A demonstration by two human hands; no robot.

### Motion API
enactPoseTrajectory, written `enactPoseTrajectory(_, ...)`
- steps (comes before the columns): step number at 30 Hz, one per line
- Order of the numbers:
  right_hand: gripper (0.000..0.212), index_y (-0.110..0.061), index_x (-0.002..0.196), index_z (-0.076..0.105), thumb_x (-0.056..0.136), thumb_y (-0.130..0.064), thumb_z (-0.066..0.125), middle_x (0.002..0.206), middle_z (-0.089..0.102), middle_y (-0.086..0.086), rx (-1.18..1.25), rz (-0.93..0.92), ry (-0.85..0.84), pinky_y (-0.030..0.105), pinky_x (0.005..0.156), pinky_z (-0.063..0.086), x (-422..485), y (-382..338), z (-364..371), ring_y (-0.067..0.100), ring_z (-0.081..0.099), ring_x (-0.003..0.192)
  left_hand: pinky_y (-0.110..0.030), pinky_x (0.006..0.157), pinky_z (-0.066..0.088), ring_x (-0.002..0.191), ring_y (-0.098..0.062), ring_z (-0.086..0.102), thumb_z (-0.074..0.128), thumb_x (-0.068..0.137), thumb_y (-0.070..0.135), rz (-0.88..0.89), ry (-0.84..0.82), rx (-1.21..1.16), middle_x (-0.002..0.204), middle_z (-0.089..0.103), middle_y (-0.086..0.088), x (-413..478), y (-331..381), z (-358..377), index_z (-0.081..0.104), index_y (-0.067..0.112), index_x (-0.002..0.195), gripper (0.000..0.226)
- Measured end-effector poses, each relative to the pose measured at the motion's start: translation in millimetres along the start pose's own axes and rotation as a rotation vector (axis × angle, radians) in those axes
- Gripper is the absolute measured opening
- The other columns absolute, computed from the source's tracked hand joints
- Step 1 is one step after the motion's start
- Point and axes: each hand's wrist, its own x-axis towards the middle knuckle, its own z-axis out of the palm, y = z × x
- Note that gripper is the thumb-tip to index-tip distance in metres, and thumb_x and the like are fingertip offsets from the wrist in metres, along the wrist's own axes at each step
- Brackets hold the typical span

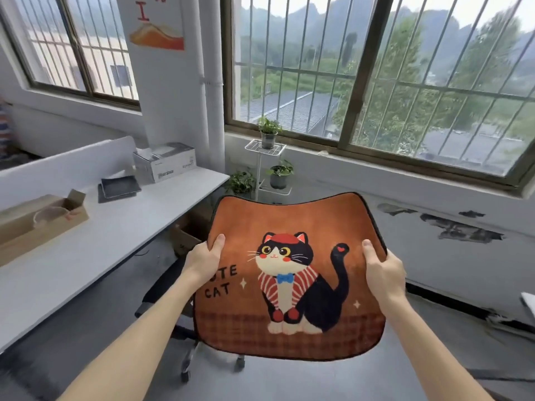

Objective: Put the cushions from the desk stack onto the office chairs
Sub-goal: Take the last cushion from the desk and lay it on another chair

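— Where is the orange plush cushion with the cat picture [289,221]?
— Between your grips. Your left-hand grip [207,257] clamps its left edge, thumb on top; your right-hand grip [382,267] clamps the right edge likewise.
— And the chair?
— The black wheeled office chair [162,287] stands beneath the cushion, below your left-hand grip. The white worktop [115,227] lies to that grip's left.
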Motion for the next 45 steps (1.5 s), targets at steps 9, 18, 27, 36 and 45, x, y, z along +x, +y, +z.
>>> enactPoseTrajectory(9, 0.030, -0.027, 0.101, 0.069, 0.099, -0.053, 0.054, 0.092, 0.071, -0.004, -0.089, -0.007, -0.182, 0.041, 0.085, 0.053, 156, -33, 134, 0.023, 0.066, 0.089, -0.037, 0.085, 0.052, 0.091, -0.022, 0.066, 0.033, 0.091, 0.075, -0.284, 0.021, -0.102, 0.097, 0.072, -0.002, 158, -30, 13, 0.071, 0.013, 0.108, 0.075)
enactPoseTrajectory(18, 0.051, -0.010, 0.102, 0.063, 0.086, -0.058, 0.064, 0.103, 0.071, 0.010, -0.698, -0.042, -0.777, 0.038, 0.083, 0.052, 298, 1, 338, 0.031, 0.065, 0.096, -0.034, 0.094, 0.046, 0.106, -0.026, 0.061, 0.050, 0.095, 0.061, -0.747, 0.199, -0.250, 0.117, 0.065, -0.007, 218, -119, 17, 0.060, 0.008, 0.130, 0.064)
enactPoseTrajectory(27, 0.042, 0.006, 0.095, 0.073, 0.061, -0.015, 0.085, 0.084, 0.076, 0.018, -0.880, 0.002, -1.403, 0.036, 0.062, 0.058, 331, 8, 501, 0.028, 0.072, 0.068, -0.049, 0.101, 0.049, 0.107, -0.031, 0.066, 0.084, 0.065, 0.054, -1.054, 0.452, -0.619, 0.113, 0.072, -0.007, 187, -202, 35, 0.072, 0.018, 0.109, 0.058)
enactPoseTrajectory(36, 0.026, -0.017, 0.104, 0.059, 0.079, -0.023, 0.065, 0.091, 0.065, 0.004, -1.040, -0.168, -1.210, 0.035, 0.071, 0.053, 312, 86, 584, 0.025, 0.064, 0.082, -0.036, 0.082, 0.052, 0.085, -0.026, 0.063, 0.061, 0.094, 0.025, -1.138, 0.358, -0.315, 0.095, 0.064, -0.010, 225, -246, 70, 0.052, 0.008, 0.095, 0.019)
enactPoseTrajectory(45, 0.038, -0.016, 0.135, 0.054, 0.097, -0.018, 0.047, 0.104, 0.066, 0.010, -0.967, -0.188, -1.104, 0.037, 0.069, 0.048, 299, 146, 642, 0.030, 0.060, 0.082, -0.036, 0.064, 0.048, 0.077, -0.025, 0.063, 0.037, 0.105, 0.035, -1.140, 0.455, -0.112, 0.092, 0.063, -0.006, 282, -305, 92, 0.052, 0.019, 0.115, 0.024)
